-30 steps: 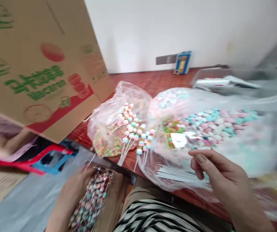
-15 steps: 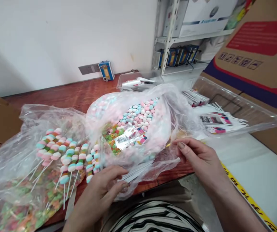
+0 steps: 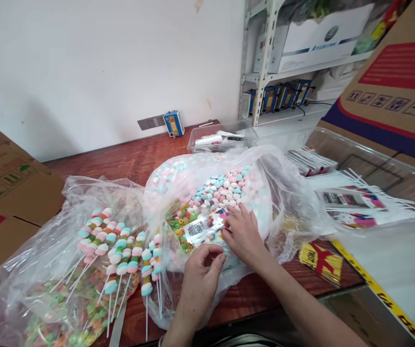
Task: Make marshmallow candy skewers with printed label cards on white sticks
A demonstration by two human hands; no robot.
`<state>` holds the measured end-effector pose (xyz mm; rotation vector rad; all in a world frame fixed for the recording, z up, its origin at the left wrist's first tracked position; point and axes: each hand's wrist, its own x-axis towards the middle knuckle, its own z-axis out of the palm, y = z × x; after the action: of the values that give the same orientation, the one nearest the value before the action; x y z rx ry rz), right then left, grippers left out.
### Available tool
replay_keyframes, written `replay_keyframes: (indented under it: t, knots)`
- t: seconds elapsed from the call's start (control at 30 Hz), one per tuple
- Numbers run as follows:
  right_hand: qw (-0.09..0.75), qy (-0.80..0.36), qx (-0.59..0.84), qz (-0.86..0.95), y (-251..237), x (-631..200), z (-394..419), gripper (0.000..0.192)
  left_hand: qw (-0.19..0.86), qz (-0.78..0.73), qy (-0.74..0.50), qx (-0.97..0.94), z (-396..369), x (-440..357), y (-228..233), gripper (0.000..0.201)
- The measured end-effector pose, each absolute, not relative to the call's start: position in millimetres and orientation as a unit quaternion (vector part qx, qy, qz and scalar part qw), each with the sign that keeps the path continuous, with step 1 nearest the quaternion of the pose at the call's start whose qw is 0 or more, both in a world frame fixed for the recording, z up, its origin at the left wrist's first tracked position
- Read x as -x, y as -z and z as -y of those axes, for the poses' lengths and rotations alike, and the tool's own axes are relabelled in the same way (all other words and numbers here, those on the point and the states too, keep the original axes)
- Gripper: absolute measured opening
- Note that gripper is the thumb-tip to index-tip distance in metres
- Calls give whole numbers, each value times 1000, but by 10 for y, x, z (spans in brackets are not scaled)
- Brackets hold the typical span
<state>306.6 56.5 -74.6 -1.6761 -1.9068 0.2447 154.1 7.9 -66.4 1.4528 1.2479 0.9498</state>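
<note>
Both hands are in the big candy bag (image 3: 265, 193), at 12 o'clock from the person. The left hand (image 3: 200, 274) pinches its plastic, and the right hand (image 3: 241, 233), fingers spread flat, touches the small label packet (image 3: 202, 226). I think the packet is being picked up, so next the fingers must close on it gently.

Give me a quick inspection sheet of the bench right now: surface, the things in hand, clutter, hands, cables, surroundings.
Surface: red-brown wooden table, mostly covered.
Job's things: big clear bag of pastel candies; small printed packet inside at its mouth.
Clutter: second bag of candy skewers; clear tray of printed packets; small clear box; red-and-yellow wrapper.
Hands: left hand fingers at the packet's lower edge; right hand flat on the packet's right end; grip unclear.
Cables: black cable on the shelf.
Surroundings: white wall, metal shelf unit, cardboard boxes left and right.
</note>
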Motion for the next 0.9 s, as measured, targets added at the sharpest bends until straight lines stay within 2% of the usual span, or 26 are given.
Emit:
replay_keyframes:
  t: [0.13,0.27,0.37,0.5,0.57,0.67,0.8,0.9]
  knots:
    - [315,-133,584,736,553,-3138,-468,7,715,-447,-426,-327,-87,-1526,729,31]
    - [340,-317,510,724,152,-3296,-282,10,836,-252,-452,-181,-95,-1633,671,48]
    - [324,-414,471,708,-3,-3376,-189,11,837,-206,-490,-132,-109,-1749,607,39]
    - [406,-476,487,610,114,-3390,-140,8,777,-288,-553,-85,-113,-1871,569,17]
    - [452,-499,486,558,220,-3369,-121,12,753,-317,-570,-91,-95,-1906,560,19]
    - [478,-497,495,528,337,-3331,-74,18,717,-358,-583,-129,-53,-1926,551,27]
    - [457,-474,527,537,416,-3309,6,23,666,-430,-585,-169,-19,-1923,560,31]
    - [436,-447,547,557,441,-3294,55,31,655,-427,-599,-173,-16,-1933,590,34]
